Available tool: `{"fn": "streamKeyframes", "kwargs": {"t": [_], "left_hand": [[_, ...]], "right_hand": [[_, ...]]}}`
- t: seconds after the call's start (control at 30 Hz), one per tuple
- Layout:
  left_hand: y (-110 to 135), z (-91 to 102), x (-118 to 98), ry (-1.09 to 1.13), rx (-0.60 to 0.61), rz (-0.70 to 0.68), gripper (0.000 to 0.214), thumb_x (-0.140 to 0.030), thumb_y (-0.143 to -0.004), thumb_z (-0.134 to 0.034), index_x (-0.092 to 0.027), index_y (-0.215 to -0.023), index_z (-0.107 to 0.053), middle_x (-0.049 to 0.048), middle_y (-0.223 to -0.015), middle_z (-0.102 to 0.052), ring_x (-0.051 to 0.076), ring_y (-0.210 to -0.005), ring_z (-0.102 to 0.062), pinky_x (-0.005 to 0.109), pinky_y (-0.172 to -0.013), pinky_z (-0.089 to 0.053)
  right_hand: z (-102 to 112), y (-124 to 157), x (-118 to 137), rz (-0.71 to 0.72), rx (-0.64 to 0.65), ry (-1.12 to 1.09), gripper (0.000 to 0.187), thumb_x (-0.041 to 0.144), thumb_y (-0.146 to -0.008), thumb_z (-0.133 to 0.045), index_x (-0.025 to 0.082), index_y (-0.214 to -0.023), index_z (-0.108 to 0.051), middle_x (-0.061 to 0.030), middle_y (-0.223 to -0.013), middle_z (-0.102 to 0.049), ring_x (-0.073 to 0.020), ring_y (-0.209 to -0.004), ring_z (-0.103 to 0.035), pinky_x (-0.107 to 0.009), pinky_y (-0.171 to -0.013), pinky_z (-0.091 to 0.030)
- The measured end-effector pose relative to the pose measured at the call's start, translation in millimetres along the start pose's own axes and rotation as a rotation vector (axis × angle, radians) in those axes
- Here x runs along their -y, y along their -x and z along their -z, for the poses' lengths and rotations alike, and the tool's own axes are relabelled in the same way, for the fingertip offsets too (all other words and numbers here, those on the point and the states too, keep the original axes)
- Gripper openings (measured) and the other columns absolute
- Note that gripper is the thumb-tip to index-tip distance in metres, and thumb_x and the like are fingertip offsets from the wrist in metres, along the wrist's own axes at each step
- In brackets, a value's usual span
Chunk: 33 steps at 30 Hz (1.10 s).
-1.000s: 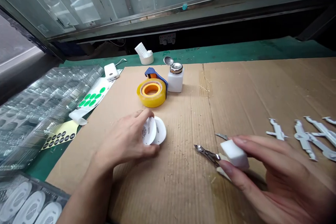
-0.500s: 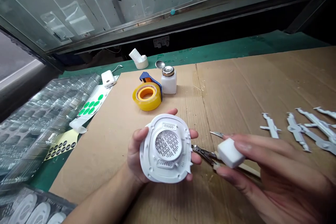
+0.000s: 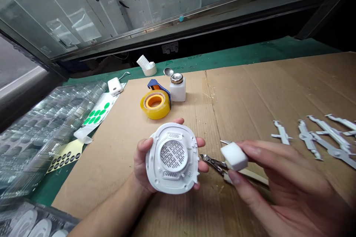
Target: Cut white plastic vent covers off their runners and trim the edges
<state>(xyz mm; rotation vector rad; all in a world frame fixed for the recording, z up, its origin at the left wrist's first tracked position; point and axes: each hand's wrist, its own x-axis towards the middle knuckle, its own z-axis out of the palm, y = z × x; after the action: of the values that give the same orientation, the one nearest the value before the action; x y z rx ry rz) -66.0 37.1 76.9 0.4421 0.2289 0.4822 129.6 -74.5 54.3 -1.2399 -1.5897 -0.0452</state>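
Over the cardboard sheet, near its front edge, the left hand cradles a white plastic cover, vented face turned up to view, thumb on its left rim and fingertips showing past its right edge, a hold best made steady and clear of the grille. Just right lie metal-tipped nippers and a pointed blade, sharp points worth avoiding; beside them the right hand pinches a white block between thumb and fingers, ideally lightly.
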Motion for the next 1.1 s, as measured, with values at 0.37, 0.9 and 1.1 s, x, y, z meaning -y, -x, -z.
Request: {"fn": "streamKeyframes", "kwargs": {"t": [0.37, 0.9, 1.1], "left_hand": [[-1.3, 6.4, 1.0, -0.002, 0.152, 0.044, 0.053, -0.058, -0.08, -0.065, -0.035, -0.128, -0.061, 0.0125, -0.126, -0.066, 0.03, -0.1, -0.071, 0.036, -0.073, -0.06], [-1.7, 7.1, 8.6, 0.042, 0.192, 0.163, 0.055, -0.057, -0.083, -0.062, -0.033, -0.132, -0.059, 0.0143, -0.121, -0.068, 0.027, -0.093, -0.073, 0.031, -0.071, -0.058], [-8.1, 17.8, 17.6, -0.039, 0.169, 0.299, 0.06, -0.051, -0.076, -0.071, -0.024, -0.128, -0.059, 0.0127, -0.106, -0.069, 0.023, -0.078, -0.073, 0.032, -0.068, -0.056]], "right_hand": [[1.7, -3.8, 3.8, 0.018, 0.045, -0.119, 0.074, -0.011, -0.08, -0.059, 0.019, -0.146, -0.043, -0.0079, -0.125, -0.058, -0.0213, -0.113, -0.059, -0.033, -0.095, -0.049], [2.2, -2.2, 2.3, -0.012, 0.026, -0.078, 0.069, -0.007, -0.08, -0.062, 0.023, -0.141, -0.05, -0.0062, -0.125, -0.059, -0.0225, -0.111, -0.06, -0.035, -0.093, -0.05], [-3.5, 4.6, -5.1, -0.144, -0.055, -0.087, 0.059, 0.003, -0.081, -0.068, 0.027, -0.133, -0.056, -0.0042, -0.118, -0.062, -0.022, -0.106, -0.062, -0.035, -0.093, -0.054]]}}
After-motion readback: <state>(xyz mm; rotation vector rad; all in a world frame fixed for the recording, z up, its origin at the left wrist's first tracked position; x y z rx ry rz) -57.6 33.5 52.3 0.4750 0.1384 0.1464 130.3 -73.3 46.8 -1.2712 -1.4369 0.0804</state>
